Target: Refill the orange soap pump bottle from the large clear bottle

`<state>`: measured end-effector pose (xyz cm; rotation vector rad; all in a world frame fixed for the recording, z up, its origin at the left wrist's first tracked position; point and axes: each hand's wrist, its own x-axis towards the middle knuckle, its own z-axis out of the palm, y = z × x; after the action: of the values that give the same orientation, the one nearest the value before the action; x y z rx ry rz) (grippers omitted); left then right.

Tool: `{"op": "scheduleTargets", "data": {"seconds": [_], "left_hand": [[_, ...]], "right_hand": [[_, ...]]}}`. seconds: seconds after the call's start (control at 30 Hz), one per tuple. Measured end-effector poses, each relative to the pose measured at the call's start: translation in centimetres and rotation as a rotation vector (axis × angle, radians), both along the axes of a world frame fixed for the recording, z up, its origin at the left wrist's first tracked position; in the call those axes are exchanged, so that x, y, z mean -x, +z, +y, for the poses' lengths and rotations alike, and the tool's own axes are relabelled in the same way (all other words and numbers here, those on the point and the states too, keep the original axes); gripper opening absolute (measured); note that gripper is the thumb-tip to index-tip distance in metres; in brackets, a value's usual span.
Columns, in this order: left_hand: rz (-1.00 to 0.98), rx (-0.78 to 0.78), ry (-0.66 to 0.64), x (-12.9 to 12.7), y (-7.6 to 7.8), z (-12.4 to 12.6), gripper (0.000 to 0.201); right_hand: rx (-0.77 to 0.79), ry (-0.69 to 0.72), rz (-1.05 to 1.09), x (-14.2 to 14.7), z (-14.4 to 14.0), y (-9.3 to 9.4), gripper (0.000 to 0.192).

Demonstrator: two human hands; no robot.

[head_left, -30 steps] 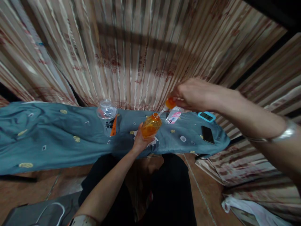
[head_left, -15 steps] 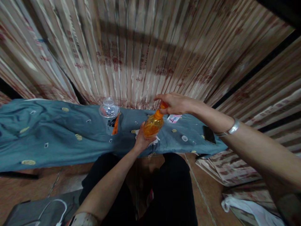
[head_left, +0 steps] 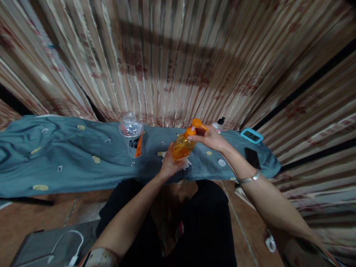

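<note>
Whereas a second ago the orange pump head hung above the open neck with its dip tube showing, held up in the right hand, it is now seated on the translucent orange plastic pump bottle, and no tube is visible. Left hand wraps the lower body of the bottle from below, fingers closed round it, holding it tilted with the top leaning right, above the near edge of the blue-grey patterned cloth. Right hand has come down from its raised position; thumb and fingers are now narrow, pinched at the orange pump head and collar. Whether the collar is fully threaded cannot be told. Judgement: insertion is complete and closing of the bottle is in hand. Left of the bottle on the cloth stands a clear plastic cup with a domed lid. Right of the bottle lie a black phone and, beyond it, a turquoise-framed device; a small black-capped bottle shows just behind the right hand.
</note>
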<state>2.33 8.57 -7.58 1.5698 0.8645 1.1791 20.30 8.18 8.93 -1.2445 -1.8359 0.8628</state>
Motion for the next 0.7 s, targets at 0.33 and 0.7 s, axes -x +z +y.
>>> {"op": "scheduleTargets", "data": {"seconds": [0.33, 0.7], "left_hand": [[0.101, 0.060, 0.032, 0.3, 1.0, -0.4, 0.099], [0.062, 0.033, 0.044, 0.0, 0.6, -0.1, 0.091]], "right_hand": [[0.096, 0.033, 0.120, -0.1, 0.3, 0.7, 0.048], [-0.128, -0.382, 0.044, 2.4, -0.7, -2.1, 0.045]]}}
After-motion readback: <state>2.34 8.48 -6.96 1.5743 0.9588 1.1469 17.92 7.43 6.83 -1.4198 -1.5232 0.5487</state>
